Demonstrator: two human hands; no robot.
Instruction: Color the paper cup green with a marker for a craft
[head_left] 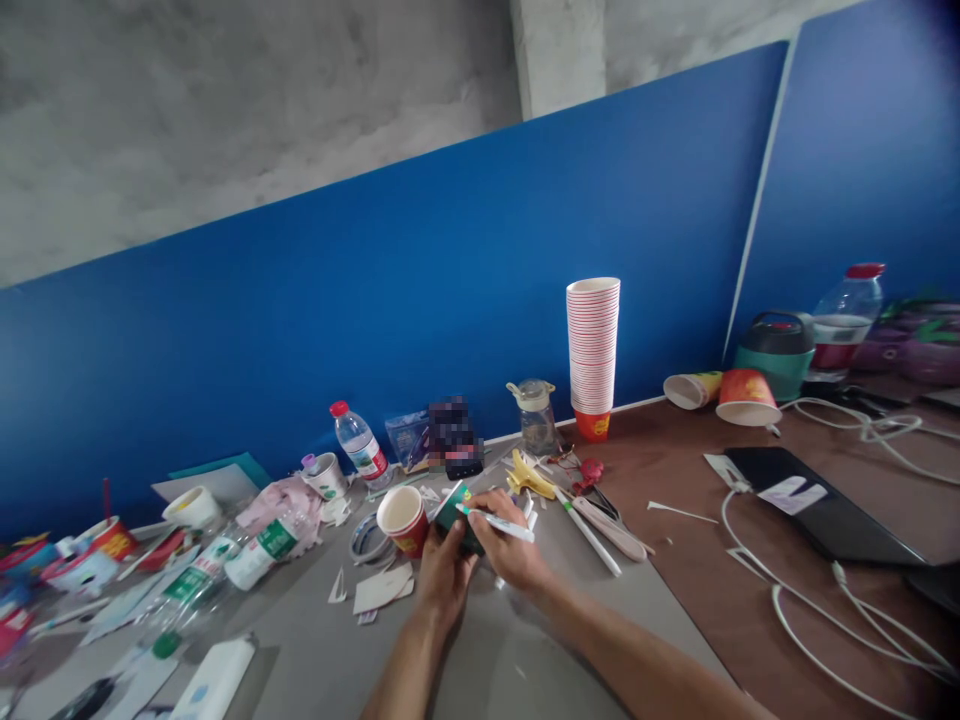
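My left hand (448,572) is closed on a dark green thing with a pale, lighter-green top edge (448,510); its exact kind is hard to make out behind the fingers. In my right hand (508,545) is a white marker pen (511,527), its teal tip pointing left at the green thing. Whether the tip touches the surface cannot be told. Just left of my hands stand nested red paper cups (405,522), close to a roll of tape (369,540). Cut pieces of white card (382,588) lie in front of them.
Behind stand a tall stack of paper cups (592,350), a glass jar (535,415) and a water bottle (360,445). Yellow clip-like pieces (531,475) and a white pen (589,530) lie to the right. Plastic bottles (262,553) clutter the left; a black laptop-like slab (825,505) and white cables lie right.
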